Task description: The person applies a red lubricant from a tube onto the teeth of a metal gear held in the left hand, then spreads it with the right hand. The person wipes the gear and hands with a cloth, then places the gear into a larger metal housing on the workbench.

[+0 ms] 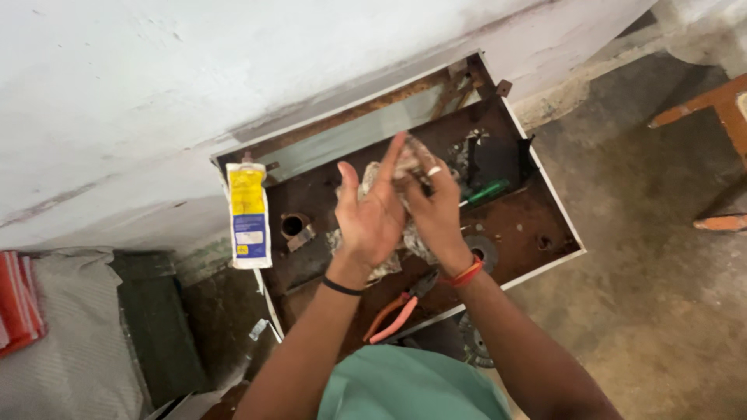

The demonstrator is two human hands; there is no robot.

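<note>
A dirty crumpled rag (405,167) is pressed between both my hands, above a rusty open metal box (537,175) that lies on the floor against the wall. My left hand (372,214), with a black band on the wrist, has its fingers spread against the rag. My right hand (437,206), wearing a ring and a red wristband, wraps around the cloth from the other side. Below my wrists, pliers with orange-pink handles (393,315) lie in the box.
A yellow, white and blue pouch (248,215) stands at the box's left edge. A green-handled tool (486,191) and a round metal fitting (294,226) lie inside. Folded grey and red cloths (47,327) are at the left, an orange wooden frame (720,105) at the right.
</note>
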